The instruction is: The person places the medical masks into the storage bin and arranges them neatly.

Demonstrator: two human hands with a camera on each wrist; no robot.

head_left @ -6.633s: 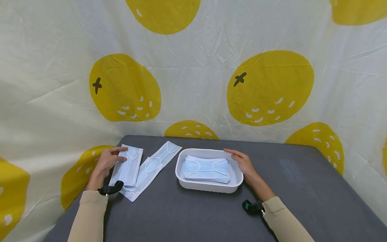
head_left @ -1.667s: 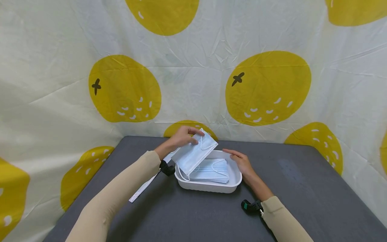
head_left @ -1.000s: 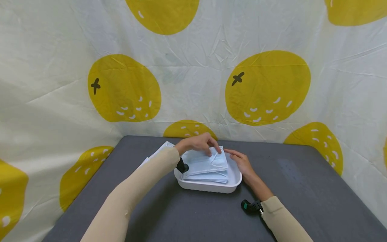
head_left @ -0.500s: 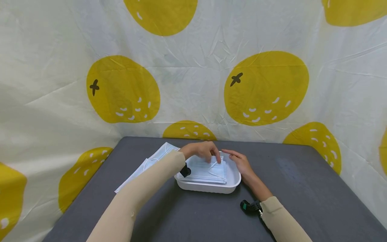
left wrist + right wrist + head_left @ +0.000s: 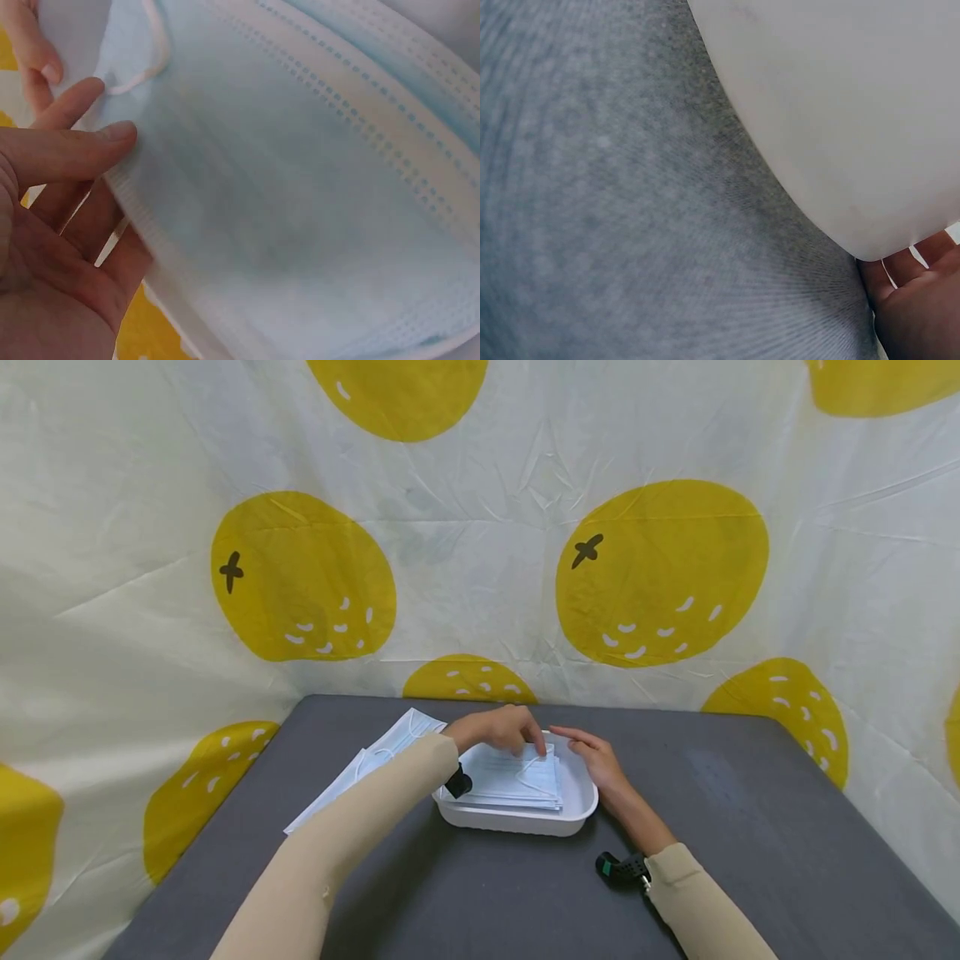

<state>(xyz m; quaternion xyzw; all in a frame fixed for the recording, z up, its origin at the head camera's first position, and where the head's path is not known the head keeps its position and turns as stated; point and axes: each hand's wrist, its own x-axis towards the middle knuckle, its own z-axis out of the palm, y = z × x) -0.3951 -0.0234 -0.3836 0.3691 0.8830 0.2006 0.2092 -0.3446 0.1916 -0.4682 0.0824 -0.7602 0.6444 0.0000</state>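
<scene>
In the head view a white plastic tray (image 5: 517, 820) stands mid-table with a stack of pale blue pleated face masks (image 5: 495, 777) inside. My left hand (image 5: 506, 727) reaches over the tray's back, fingers bent down at the top mask. In the left wrist view its thumb (image 5: 112, 139) lies on the face mask (image 5: 285, 172) near an ear loop, the other fingers behind the edge. My right hand (image 5: 603, 768) holds the tray's back right corner. In the right wrist view its fingers (image 5: 907, 266) wrap behind the white wall (image 5: 840, 127).
More face masks (image 5: 375, 760) lie slantwise on the dark grey table (image 5: 480, 893), left of the tray and partly covered by the left sleeve (image 5: 360, 835). A white curtain (image 5: 480, 568) with yellow fruit prints hangs behind the table and along its left side.
My left hand has carried a face mask from the left pile across to the tray and lowered it onto the stack. The right hand stays at the tray's corner.
</scene>
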